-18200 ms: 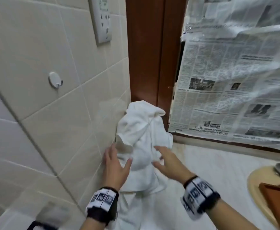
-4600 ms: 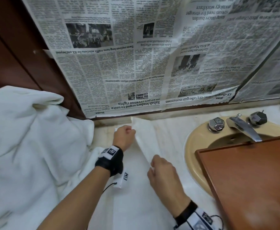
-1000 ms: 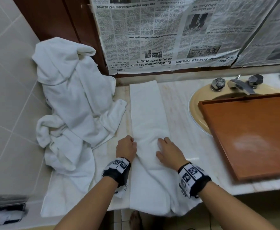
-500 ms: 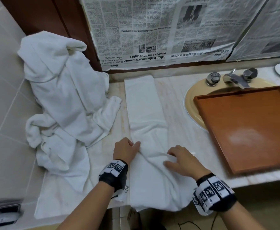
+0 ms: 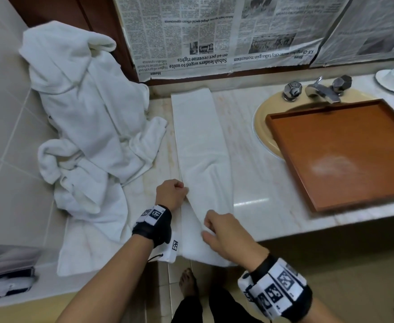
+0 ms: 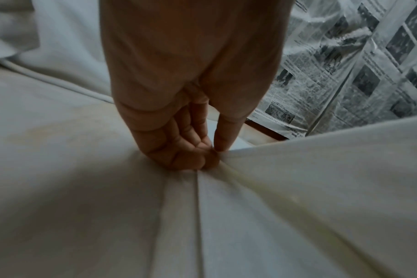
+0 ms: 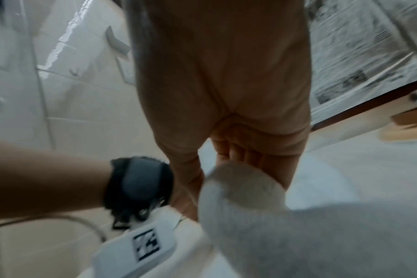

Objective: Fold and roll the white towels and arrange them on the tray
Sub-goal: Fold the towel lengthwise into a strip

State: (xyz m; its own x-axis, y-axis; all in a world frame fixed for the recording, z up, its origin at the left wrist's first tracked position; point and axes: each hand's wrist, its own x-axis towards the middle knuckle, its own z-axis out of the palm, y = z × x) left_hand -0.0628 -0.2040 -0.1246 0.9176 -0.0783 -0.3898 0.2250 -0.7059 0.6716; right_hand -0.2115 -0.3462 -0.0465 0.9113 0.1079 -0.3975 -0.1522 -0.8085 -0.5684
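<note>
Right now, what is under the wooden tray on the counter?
The wooden tray lies over the yellow sink basin; its near end rests on the marble counter. The basin rim shows at the left, with the tap behind. The bowl and drain are covered.

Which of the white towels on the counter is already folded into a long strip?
The folded towel both hands grip, lying flat beside the tray; the towel heap by the tiled wall is crumpled.

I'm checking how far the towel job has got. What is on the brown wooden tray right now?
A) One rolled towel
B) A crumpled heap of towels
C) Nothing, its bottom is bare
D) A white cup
C: the head view shows the tray with only bare wood, while both hands grip the folded towel on the counter.
</note>
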